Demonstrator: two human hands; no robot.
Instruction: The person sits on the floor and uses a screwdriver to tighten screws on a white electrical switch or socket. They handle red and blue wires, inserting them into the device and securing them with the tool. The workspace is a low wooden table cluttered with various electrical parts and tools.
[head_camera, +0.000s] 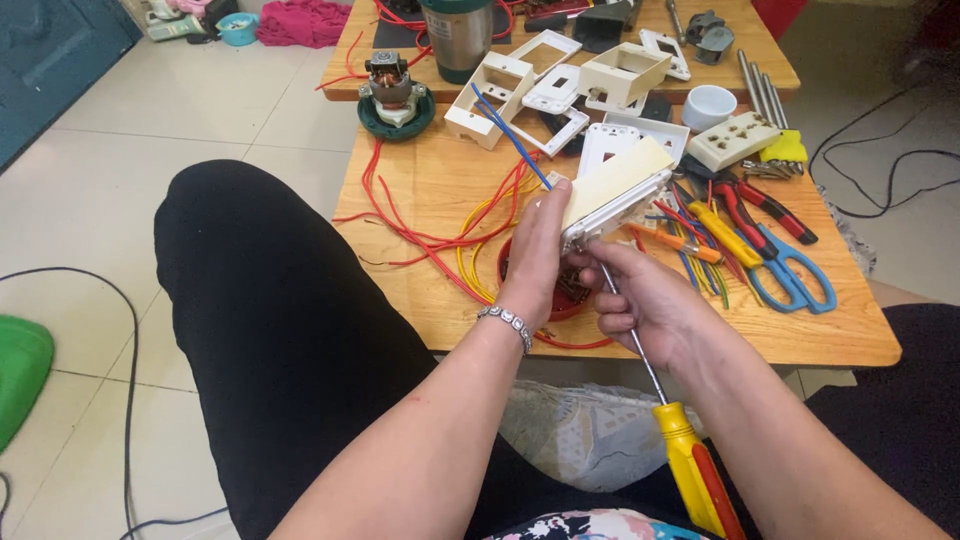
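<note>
My left hand (537, 250) grips a white and cream switch box (615, 190) by its near end, held tilted over the low wooden table (440, 180). A blue wire (505, 130) sticks out past the box. My right hand (645, 295) sits just under the box with fingers curled, and the metal shaft of a screwdriver (690, 460) with a yellow and red handle runs through it, tip up at the box's underside. A small red dish (565, 300) lies on the table beneath both hands.
Red and yellow wires (440, 235) sprawl left of the hands. Blue scissors (795, 275), red pliers (760, 205) and small screwdrivers lie right. Farther back stand white switch boxes (625, 75), a socket block (733, 138), a small motor (393, 92), a steel tumbler (458, 38) and a white cup (708, 105).
</note>
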